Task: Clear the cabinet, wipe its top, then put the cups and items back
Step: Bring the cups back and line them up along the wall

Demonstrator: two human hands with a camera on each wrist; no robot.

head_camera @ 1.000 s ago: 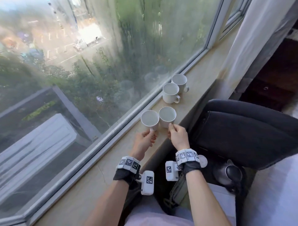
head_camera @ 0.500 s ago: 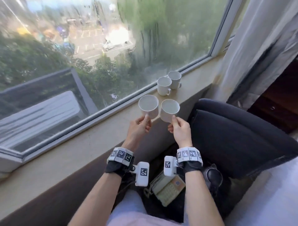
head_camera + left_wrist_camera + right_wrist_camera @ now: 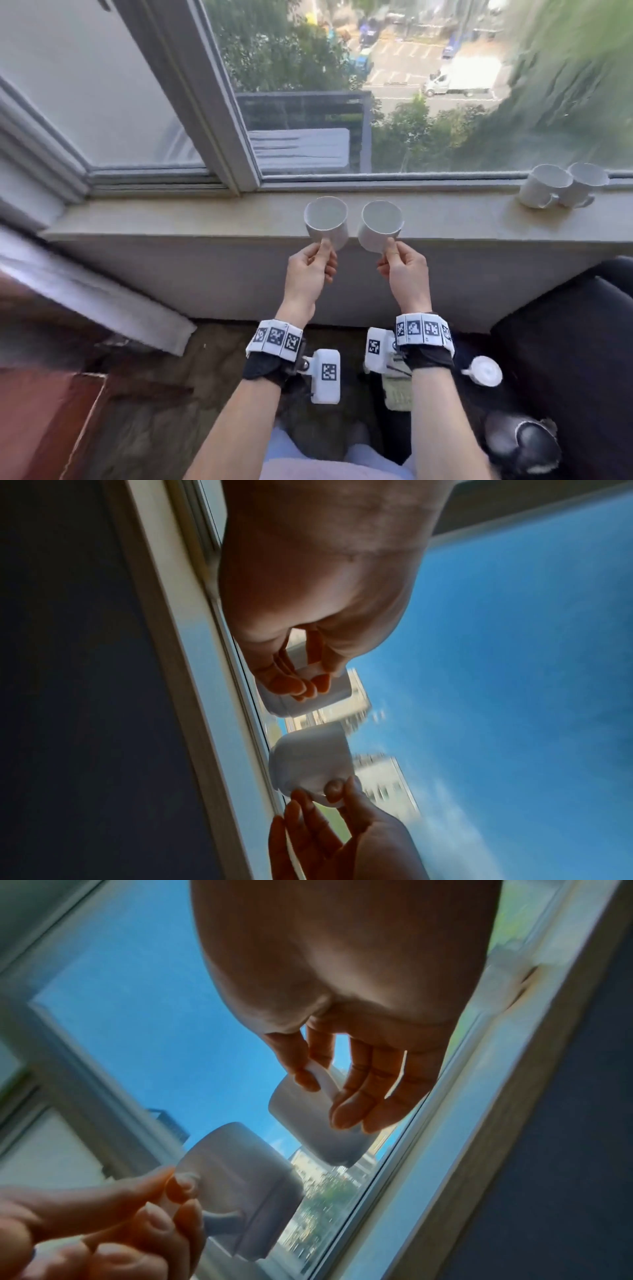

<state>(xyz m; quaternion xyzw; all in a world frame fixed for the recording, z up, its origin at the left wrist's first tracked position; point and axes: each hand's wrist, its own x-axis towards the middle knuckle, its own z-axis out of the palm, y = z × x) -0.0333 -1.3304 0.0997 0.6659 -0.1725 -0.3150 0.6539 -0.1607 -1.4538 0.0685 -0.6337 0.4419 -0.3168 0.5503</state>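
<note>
In the head view each hand holds a white cup by its handle in the air, just in front of the windowsill [image 3: 171, 219]. My left hand [image 3: 323, 255] pinches the handle of the left cup [image 3: 327, 222]. My right hand [image 3: 390, 258] pinches the handle of the right cup [image 3: 380, 226]. The two cups hang side by side, close together. The left wrist view shows my left hand [image 3: 308, 680] on its cup [image 3: 318, 696]. In the right wrist view my right hand [image 3: 322, 1093] is on its cup [image 3: 318, 1129]. Two more white cups [image 3: 544, 186] [image 3: 582, 183] stand on the sill at far right.
A black chair [image 3: 565, 342] stands to the right. On the floor below my hands lie a white lid-like object [image 3: 484, 370], a pale telephone-like object [image 3: 397, 387] and a dark kettle [image 3: 524, 442]. Reddish-brown furniture [image 3: 51, 394] is at left. A window post [image 3: 205, 102] rises behind the sill.
Both hands have lifted their cups off the sill and carried them left, away from the two cups that stay there. The head view has swung left.
</note>
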